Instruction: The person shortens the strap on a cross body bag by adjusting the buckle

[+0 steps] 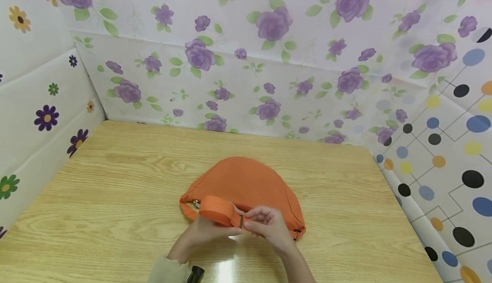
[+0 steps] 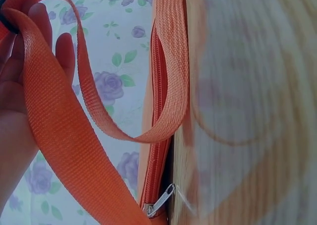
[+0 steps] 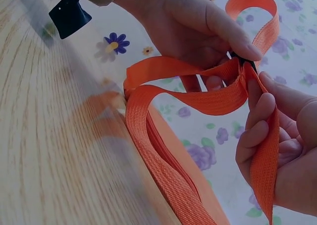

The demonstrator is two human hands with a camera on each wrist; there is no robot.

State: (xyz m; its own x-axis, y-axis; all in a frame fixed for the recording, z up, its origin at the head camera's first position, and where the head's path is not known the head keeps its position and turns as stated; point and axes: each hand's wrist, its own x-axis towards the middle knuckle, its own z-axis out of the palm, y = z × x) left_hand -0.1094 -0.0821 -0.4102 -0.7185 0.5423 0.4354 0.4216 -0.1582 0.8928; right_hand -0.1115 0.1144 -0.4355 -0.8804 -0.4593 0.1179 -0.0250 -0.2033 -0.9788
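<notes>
An orange half-moon bag (image 1: 246,180) lies on the table, its zipper edge toward me. The left hand (image 1: 211,228) holds the bag's orange webbing strap (image 1: 217,209), which bends in a loop above the zipper side. In the right wrist view, the left thumb presses at a black strap slider (image 3: 243,60). Just beyond the slider, the right hand (image 1: 272,228) pinches the strap between thumb and fingers, and a length of webbing hangs down across its palm. A metal zipper pull (image 2: 162,199) shows at one end of the zipper (image 2: 157,160).
The wood-grain table (image 1: 115,180) extends on both sides of the bag. Flower-printed sheeting (image 1: 246,82) stands along the back, with a dotted panel (image 1: 453,180) at the right. A black strap piece (image 3: 72,14) shows by the left sleeve.
</notes>
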